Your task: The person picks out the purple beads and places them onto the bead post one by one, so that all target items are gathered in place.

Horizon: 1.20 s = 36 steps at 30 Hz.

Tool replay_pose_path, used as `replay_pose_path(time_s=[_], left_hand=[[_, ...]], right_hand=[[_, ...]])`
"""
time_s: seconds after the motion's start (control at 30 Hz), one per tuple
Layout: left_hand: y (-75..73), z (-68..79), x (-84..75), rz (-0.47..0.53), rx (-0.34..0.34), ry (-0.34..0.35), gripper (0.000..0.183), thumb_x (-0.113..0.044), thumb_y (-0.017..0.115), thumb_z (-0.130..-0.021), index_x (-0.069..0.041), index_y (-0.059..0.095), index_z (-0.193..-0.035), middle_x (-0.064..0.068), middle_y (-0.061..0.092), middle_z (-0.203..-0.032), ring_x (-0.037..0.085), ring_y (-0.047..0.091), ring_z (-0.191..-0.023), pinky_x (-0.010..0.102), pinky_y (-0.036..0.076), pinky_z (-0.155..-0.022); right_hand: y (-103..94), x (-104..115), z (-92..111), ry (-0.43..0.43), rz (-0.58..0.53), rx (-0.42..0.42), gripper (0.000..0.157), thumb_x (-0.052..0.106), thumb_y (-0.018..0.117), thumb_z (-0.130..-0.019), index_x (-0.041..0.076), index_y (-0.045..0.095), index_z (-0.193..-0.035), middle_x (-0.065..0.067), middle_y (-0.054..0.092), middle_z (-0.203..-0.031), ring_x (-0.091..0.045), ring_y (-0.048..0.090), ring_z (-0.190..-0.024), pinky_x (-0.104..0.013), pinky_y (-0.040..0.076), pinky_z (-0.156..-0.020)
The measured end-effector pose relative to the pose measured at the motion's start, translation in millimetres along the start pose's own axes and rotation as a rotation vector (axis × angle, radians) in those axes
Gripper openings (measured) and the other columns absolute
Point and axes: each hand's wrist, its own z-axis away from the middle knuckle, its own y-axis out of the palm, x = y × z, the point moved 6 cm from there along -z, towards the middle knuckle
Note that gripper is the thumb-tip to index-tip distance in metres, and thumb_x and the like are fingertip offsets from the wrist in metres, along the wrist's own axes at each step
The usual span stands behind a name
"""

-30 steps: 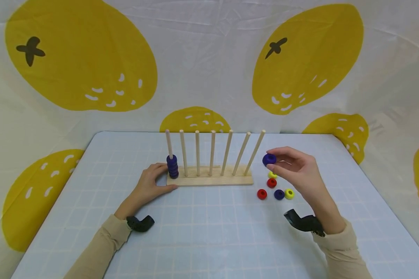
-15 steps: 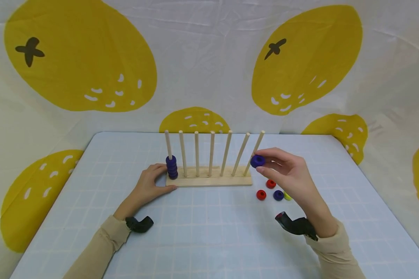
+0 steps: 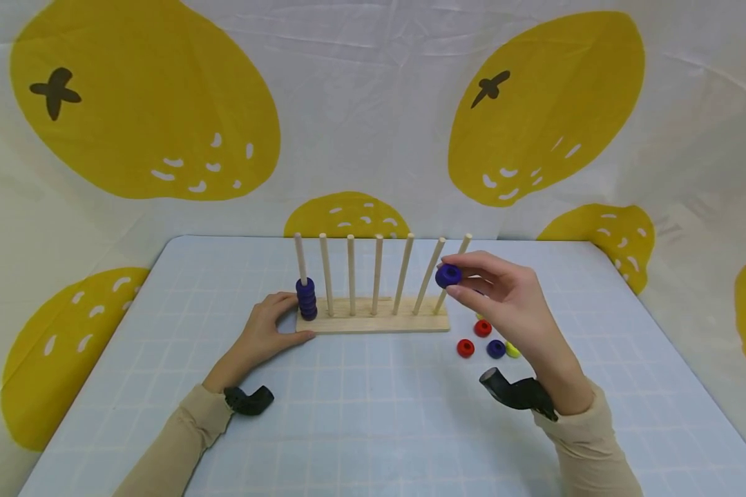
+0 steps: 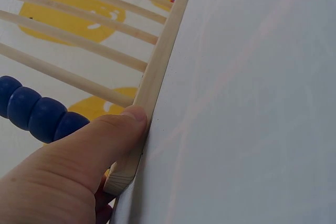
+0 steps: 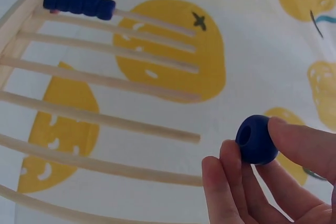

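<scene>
A wooden peg rack (image 3: 373,323) with a row of several upright pegs stands on the table. Several blue beads (image 3: 307,299) are stacked on its leftmost peg. My left hand (image 3: 263,334) grips the left end of the rack's base, thumb (image 4: 118,129) along the front edge; its other fingers are mostly hidden in the left wrist view. Between thumb and fingertips, my right hand (image 3: 503,290) pinches a blue bead (image 5: 257,140), held up near the two rightmost pegs and apart from the stack. The bead's hole shows in the right wrist view.
Right of the rack lie loose beads: two red beads (image 3: 483,328), a blue bead (image 3: 496,349) and a yellow bead (image 3: 512,350), with others partly hidden behind the right hand. A fruit-printed cloth (image 3: 373,103) hangs behind the table (image 3: 348,428).
My right hand has moved left with the blue bead, from beyond the rack's right end to beside its rightmost pegs, and lately slightly up. The left hand stays on the base.
</scene>
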Motion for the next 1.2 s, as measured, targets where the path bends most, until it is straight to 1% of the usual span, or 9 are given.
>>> replay_pose_path(time_s=[0.2,0.47,0.7,0.8,0.93,1.07,1.2], left_hand=[[-1.2,0.5,-1.8,0.000,0.003,-0.005,0.065,-0.029,0.090,-0.072,-0.004,0.066,-0.126,0.012,0.061,-0.128,0.034,0.050,-0.123,0.059,0.035,-0.098],[-2.2,0.5,-3.6,0.003,-0.002,0.005,0.064,-0.028,0.090,-0.071,-0.003,0.066,-0.126,0.012,0.061,-0.127,0.035,0.051,-0.123,0.059,0.035,-0.098],[-1.5,0.9,-1.3,-0.003,-0.008,0.005,0.065,-0.029,0.090,-0.071,-0.004,0.066,-0.126,0.012,0.062,-0.126,0.034,0.051,-0.121,0.058,0.036,-0.097],[-1.2,0.8,-1.0,-0.008,-0.015,0.015,0.064,-0.029,0.090,-0.071,-0.004,0.066,-0.126,0.011,0.062,-0.126,0.033,0.052,-0.120,0.058,0.036,-0.095],[-1.2,0.1,-2.0,-0.002,-0.017,0.024,0.063,-0.028,0.090,-0.072,-0.004,0.066,-0.126,0.011,0.062,-0.126,0.034,0.052,-0.120,0.058,0.036,-0.095],[-1.5,0.0,-2.7,0.006,-0.011,0.018,0.064,-0.027,0.090,-0.072,-0.003,0.066,-0.126,0.012,0.062,-0.126,0.034,0.051,-0.120,0.058,0.036,-0.096],[-1.8,0.2,-3.1,0.007,-0.009,0.014,0.065,-0.028,0.090,-0.071,-0.003,0.066,-0.126,0.012,0.062,-0.126,0.034,0.051,-0.121,0.057,0.036,-0.096]], right_hand=[[2.6,8.2,-5.8,-0.010,-0.028,-0.010,0.036,-0.009,0.070,-0.087,-0.004,0.065,-0.122,-0.013,0.067,-0.116,-0.025,0.064,-0.103,-0.028,0.054,-0.088],[5.3,19.2,-13.0,-0.026,-0.048,-0.024,0.035,-0.010,0.069,-0.087,-0.003,0.066,-0.122,-0.013,0.066,-0.117,-0.026,0.063,-0.103,-0.028,0.053,-0.089],[7.4,27.9,-19.6,0.006,-0.063,-0.023,0.035,-0.005,0.070,-0.089,-0.002,0.066,-0.123,-0.014,0.066,-0.117,-0.027,0.065,-0.104,-0.028,0.054,-0.089],[8.2,31.7,-23.0,0.018,-0.053,-0.027,0.035,-0.003,0.070,-0.090,-0.001,0.066,-0.124,-0.013,0.066,-0.118,-0.026,0.064,-0.105,-0.028,0.054,-0.089],[9.8,37.1,-28.0,0.018,-0.048,-0.030,0.035,-0.002,0.071,-0.089,0.000,0.066,-0.124,-0.012,0.066,-0.118,-0.027,0.064,-0.105,-0.029,0.054,-0.089],[12.0,41.4,-33.9,0.013,-0.059,-0.027,0.036,-0.002,0.071,-0.089,0.000,0.066,-0.125,-0.012,0.067,-0.117,-0.028,0.063,-0.105,-0.029,0.054,-0.090],[15.8,44.2,-40.0,0.022,-0.066,-0.005,0.036,0.000,0.071,-0.090,0.000,0.066,-0.125,-0.012,0.067,-0.117,-0.027,0.064,-0.105,-0.029,0.053,-0.091]])
